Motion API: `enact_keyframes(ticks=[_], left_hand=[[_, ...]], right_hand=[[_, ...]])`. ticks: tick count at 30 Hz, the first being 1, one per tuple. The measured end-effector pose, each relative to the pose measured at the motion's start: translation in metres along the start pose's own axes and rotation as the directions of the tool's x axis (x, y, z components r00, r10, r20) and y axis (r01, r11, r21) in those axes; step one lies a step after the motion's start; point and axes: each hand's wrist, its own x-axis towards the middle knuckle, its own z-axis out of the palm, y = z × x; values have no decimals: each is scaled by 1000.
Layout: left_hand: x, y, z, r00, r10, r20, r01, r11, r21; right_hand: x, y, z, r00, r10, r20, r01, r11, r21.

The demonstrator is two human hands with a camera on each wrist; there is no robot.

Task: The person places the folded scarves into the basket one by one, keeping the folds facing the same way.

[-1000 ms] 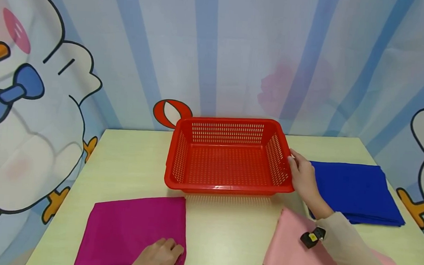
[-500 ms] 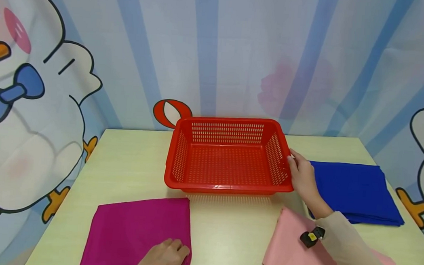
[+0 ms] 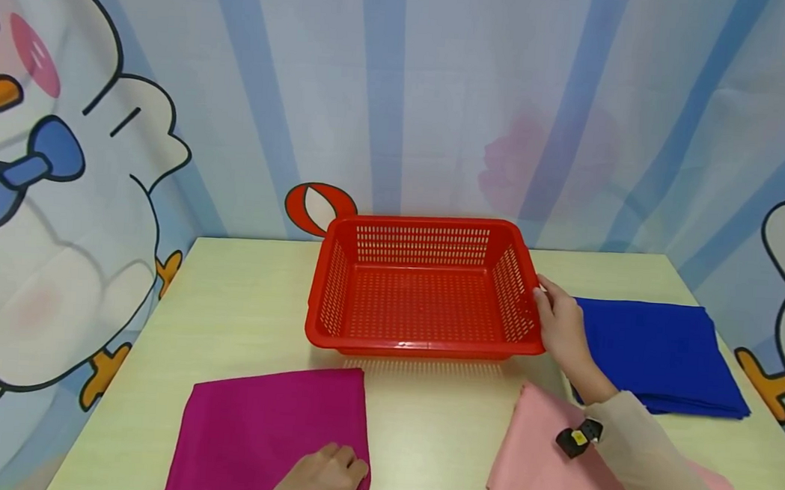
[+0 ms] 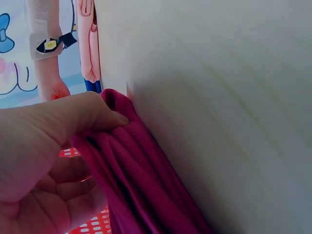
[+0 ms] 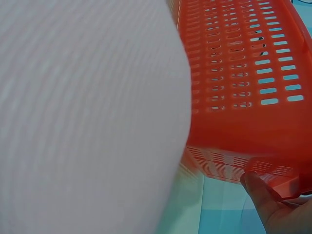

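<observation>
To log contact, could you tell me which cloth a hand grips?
The magenta cloth: the left hand pinches its corner; blue and pink cloths lie ungripped.

The pink cloth (image 3: 540, 471) at five o'clock is cut by the bottom edge, partly hidden under the sleeve (image 3: 656, 463).

A pale yellow table (image 3: 240, 303) fills the lower frame. On it sit a red basket (image 3: 420, 344) at centre, a magenta cloth (image 3: 266, 432) lower left, a pink cloth (image 3: 534, 471) lower right, and a blue cloth (image 3: 662, 351) at right.
</observation>
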Motion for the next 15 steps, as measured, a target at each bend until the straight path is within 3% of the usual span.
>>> enact_keyframes(ticks=[10,15], left_hand=[[2,4,1,999,31,-19,-31,999,16],[3,6,2,997,47,-64,-45,999,24]], right_hand=[[-1,-1,1,1000,9,5,-9,1000,6],[-1,-1,1,1000,4,-2,-4,1000,13]])
